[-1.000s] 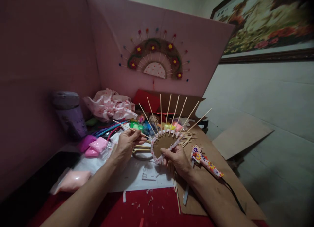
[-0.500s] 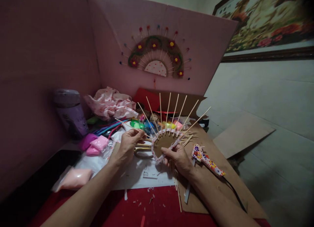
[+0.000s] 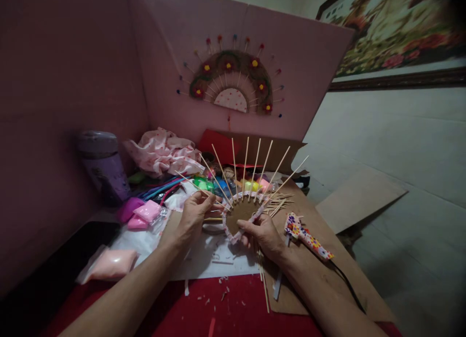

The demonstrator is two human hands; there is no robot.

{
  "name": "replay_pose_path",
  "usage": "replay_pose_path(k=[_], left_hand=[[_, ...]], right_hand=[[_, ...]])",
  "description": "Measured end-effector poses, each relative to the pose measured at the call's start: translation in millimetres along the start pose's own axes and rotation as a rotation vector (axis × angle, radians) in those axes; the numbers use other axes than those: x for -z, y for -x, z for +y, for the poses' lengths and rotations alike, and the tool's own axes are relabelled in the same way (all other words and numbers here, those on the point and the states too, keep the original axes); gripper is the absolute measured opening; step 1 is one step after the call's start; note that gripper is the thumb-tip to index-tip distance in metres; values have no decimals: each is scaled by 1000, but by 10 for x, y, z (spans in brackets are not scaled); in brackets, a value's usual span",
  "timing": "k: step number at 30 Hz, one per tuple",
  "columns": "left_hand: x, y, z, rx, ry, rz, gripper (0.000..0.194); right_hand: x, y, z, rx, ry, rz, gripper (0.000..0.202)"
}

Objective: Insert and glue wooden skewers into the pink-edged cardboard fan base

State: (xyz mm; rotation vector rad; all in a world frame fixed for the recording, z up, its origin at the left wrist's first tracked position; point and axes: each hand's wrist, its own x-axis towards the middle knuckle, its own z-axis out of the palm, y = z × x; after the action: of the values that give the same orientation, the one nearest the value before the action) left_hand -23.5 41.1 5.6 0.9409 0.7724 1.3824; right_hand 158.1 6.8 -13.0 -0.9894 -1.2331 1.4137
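Note:
A round brown cardboard disc (image 3: 242, 214) with a pale fabric rim has several thin wooden sticks (image 3: 246, 164) fanned out from its upper edge. My right hand (image 3: 265, 232) grips its lower right side, thumb on the face. At its left, my left hand (image 3: 198, 213) pinches another stick (image 3: 185, 178), whose inner end meets the disc's upper left rim. Scissors, partly hidden, lie behind my left hand, their handle (image 3: 213, 226) near the disc.
On brown cardboard (image 3: 291, 283) at the right rests a flower-patterned glue gun (image 3: 307, 237) with a black cord. Loose sticks (image 3: 278, 203) lie behind my right hand. Clay bags (image 3: 112, 264), pink cloth (image 3: 163, 152) and a purple tumbler (image 3: 104, 169) stand left. A decorated half-ring (image 3: 229, 67) hangs behind.
The disc and its fanned sticks have shifted slightly left and tilted. My left hand's stick has moved a little to the right at its outer end. Both hands keep their hold.

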Motion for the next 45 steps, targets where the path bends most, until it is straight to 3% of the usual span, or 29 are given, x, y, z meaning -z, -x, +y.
replay_pose_path(k=[32, 45], left_hand=[[-11, 15, -63, 29, -8, 3, 34], [-38, 24, 7, 42, -20, 12, 38]], right_hand=[[30, -7, 63, -4, 15, -36, 33], [18, 3, 38, -38, 30, -45, 35]])
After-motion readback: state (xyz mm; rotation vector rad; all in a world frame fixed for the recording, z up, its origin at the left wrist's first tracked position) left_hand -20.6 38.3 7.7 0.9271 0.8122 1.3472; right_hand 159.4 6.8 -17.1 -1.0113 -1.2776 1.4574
